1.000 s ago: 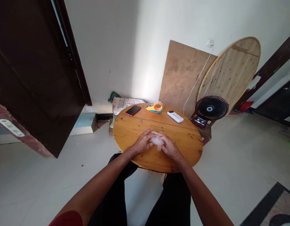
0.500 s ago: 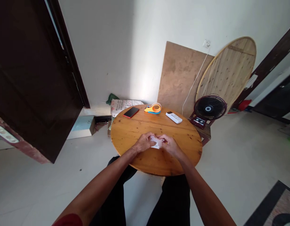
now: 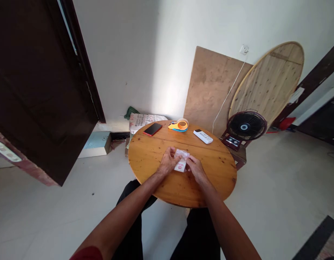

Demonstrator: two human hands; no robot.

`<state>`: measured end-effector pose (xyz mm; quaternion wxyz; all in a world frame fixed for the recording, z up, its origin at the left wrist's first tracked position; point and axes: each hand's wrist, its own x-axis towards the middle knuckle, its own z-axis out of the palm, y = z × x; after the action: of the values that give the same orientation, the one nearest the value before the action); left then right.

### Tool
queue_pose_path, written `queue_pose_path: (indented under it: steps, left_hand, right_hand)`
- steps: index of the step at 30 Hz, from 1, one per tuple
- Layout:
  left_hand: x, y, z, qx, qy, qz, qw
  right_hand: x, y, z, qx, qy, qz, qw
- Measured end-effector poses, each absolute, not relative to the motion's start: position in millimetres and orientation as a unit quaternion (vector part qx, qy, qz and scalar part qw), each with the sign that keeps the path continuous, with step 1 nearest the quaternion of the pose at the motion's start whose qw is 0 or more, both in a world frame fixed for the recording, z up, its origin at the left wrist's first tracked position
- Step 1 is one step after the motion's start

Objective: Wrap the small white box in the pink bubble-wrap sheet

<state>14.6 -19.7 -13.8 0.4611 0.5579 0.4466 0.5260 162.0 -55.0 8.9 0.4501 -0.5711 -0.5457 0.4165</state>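
A small white packet (image 3: 180, 166) with a red mark on its lower part lies at the near middle of the round wooden table. Its upper part looks like crinkled clear plastic; what is inside cannot be made out. My left hand (image 3: 167, 162) grips its left side, the thumb reaching over the front. On the right edge, my right hand (image 3: 196, 169) pinches the same packet, and its lower fingers are partly hidden.
Along the far side of the table (image 3: 147, 162) are a red-edged phone (image 3: 152, 129), an orange and blue tape dispenser (image 3: 179, 125) and a white remote control (image 3: 203, 136). A dark fan (image 3: 244, 127) stands beyond the right edge. Boards (image 3: 269, 77) lean on the wall.
The packet now lies longer and flatter, with its red mark showing, where before it looked bunched between my fingers. My left hand has shifted a little up and right. The view has shifted slightly.
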Motion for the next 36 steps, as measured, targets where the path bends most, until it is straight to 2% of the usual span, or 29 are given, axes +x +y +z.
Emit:
queue_pose_path:
  steps: [5, 13, 22, 36]
  left_hand:
    - [14, -28, -22, 0.579, 0.373, 0.565, 0.454]
    - [11, -28, -25, 0.634, 0.4, 0.555, 0.362]
    - [6, -35, -23, 0.689, 0.396, 0.527, 0.301]
    - [1, -39, -18, 0.721, 0.415, 0.478, 0.282]
  right_hand:
    - [162, -56, 10, -0.576, -0.547, 0.415, 0.444]
    - [158, -61, 17, -0.556, -0.545, 0.433, 0.453]
    - [154, -58, 30, -0.581, -0.559, 0.423, 0.415]
    - [146, -53, 32, -0.617, -0.576, 0.374, 0.385]
